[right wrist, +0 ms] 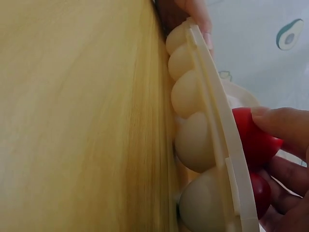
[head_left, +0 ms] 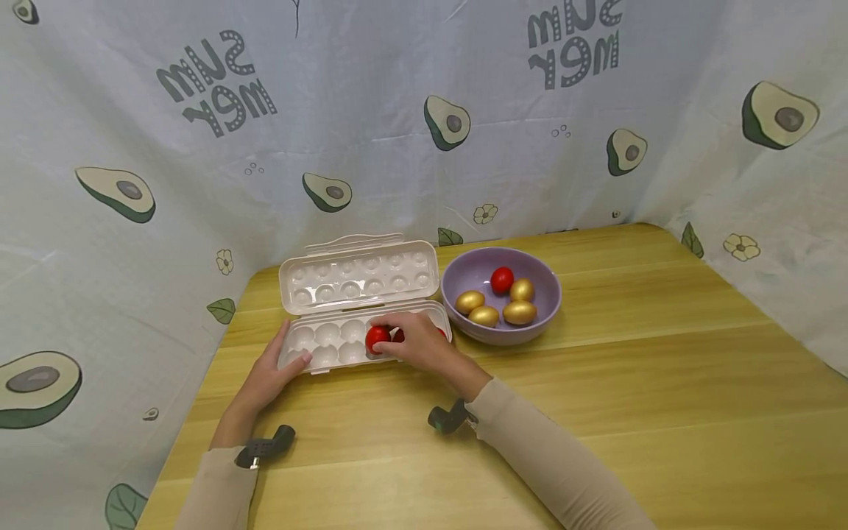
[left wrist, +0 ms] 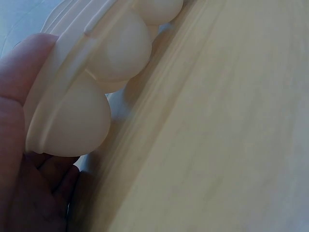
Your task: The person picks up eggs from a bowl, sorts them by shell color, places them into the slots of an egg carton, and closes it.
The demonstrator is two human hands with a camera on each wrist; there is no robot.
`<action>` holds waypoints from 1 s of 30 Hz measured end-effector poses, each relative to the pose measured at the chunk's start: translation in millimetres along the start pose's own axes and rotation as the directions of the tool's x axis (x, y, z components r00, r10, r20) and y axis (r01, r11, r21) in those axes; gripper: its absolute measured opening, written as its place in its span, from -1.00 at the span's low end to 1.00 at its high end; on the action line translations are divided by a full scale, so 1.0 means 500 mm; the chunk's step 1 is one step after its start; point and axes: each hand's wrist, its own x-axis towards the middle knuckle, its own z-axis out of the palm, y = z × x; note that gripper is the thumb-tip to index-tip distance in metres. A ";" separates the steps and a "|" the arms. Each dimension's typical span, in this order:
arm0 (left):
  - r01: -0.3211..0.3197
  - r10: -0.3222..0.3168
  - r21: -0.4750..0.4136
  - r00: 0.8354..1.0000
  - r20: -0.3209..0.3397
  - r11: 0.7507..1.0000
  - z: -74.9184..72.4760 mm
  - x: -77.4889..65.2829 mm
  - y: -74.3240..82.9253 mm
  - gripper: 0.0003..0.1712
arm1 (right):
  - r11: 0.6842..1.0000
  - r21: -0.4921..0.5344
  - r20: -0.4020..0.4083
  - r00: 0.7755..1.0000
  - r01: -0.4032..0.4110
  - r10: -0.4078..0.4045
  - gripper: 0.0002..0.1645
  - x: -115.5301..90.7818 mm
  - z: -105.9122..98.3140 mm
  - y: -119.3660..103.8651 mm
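Note:
An open white plastic egg carton [head_left: 340, 346] lies on the table, its lid [head_left: 358, 276] tilted back. At its left end my left hand [head_left: 268, 372] grips the tray, thumb on the front rim and fingers around the side; the left wrist view shows the thumb [left wrist: 26, 67] on the edge. My right hand [head_left: 420, 342] pinches a red egg [head_left: 377, 339] at the front row of cups. Another red egg [right wrist: 260, 195] sits right by it in the tray, partly hidden by the hand. More red shows near the tray's right end. Several left cups hold nothing.
A purple bowl [head_left: 506, 336] stands right beside the carton, with one red egg [head_left: 502, 280] and several gold eggs [head_left: 520, 312] in it. The wooden table [head_left: 649, 353] stretches to the right and front. Behind hangs a white cloth [head_left: 371, 96] printed with avocados.

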 end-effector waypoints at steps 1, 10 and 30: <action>0.000 0.000 -0.002 1.000 0.000 1.000 0.000 0.000 0.000 0.06 | 1.000 -0.006 0.004 1.000 -0.004 0.004 -0.54 0.000 0.000 -0.001; -0.003 0.003 -0.012 1.000 0.000 1.000 0.000 -0.002 0.002 0.05 | 0.999 -0.052 0.034 0.999 0.002 0.000 -0.54 0.000 0.003 -0.005; -0.010 0.010 -0.015 1.000 -0.005 1.000 0.001 -0.003 0.003 0.06 | 0.993 -0.115 0.063 0.997 0.039 -0.032 -0.54 -0.003 0.006 -0.006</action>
